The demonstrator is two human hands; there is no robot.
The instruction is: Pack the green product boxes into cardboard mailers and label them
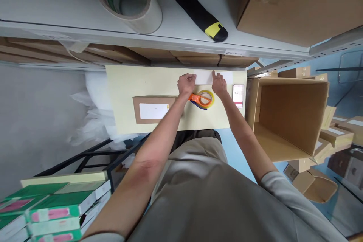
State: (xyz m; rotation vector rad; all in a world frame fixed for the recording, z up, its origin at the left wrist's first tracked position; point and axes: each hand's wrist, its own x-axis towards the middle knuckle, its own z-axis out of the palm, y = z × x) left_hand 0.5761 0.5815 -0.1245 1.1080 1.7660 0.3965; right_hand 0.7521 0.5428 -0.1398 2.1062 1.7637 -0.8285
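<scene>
A white strip of paper (203, 76) lies flat along the far side of the cream-coloured tabletop (121, 83). At its left end my left hand (186, 84) is closed, thumb and fingers pinched on the paper's edge. My right hand (219, 84) rests on the strip farther right, its index finger stretched forward onto the paper and the other fingers loosely bent. Just below the hands lies an orange-handled tape dispenser (202, 99) with a yellow tape roll (211, 92). Left of it, partly behind my left forearm, is a flat brown carton (137, 110) bearing a white label (153, 111).
A phone (238, 95) lies at the table's right end, beside a large open carton (286, 117). The overhead shelf holds a wide tape roll (127, 0) and a black-yellow utility knife (198, 11). Green-and-white boxes (56, 204) are stacked lower left.
</scene>
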